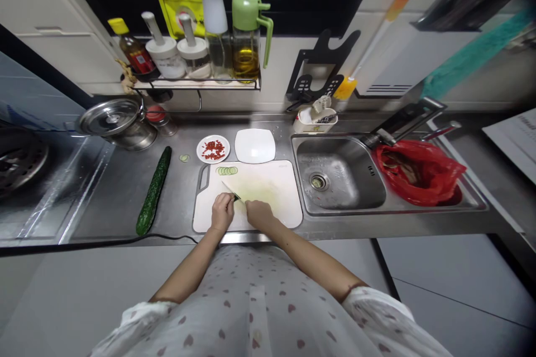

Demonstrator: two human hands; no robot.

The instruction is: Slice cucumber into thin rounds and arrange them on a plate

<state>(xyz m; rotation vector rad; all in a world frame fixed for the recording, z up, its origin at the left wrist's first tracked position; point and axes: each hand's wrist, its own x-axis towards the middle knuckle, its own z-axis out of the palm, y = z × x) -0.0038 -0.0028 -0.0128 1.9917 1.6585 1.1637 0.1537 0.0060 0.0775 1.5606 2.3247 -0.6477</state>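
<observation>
My right hand (258, 215) is closed round the handle of a knife (231, 188), whose blade points up and left over the white cutting board (276, 189). Beside the blade, my left hand (223, 211) has its fingers pressed together on a small dark green piece (236, 197), probably cucumber. Several thin cucumber slices (226, 170) lie overlapped in a row near the board's top edge. A whole cucumber (154, 192) rests on the counter to the left. Behind the board stand a plate of chopped red pieces (214, 149) and a plain white plate (255, 145).
To the right is a sink (341, 178) with a red plastic bag (421, 173) at its far side. A lidded steel pot (119, 122) and a red-topped jar (161, 119) stand back left. Seasoning bottles fill a wall rack (201, 85). A black cable (125, 240) runs along the front edge.
</observation>
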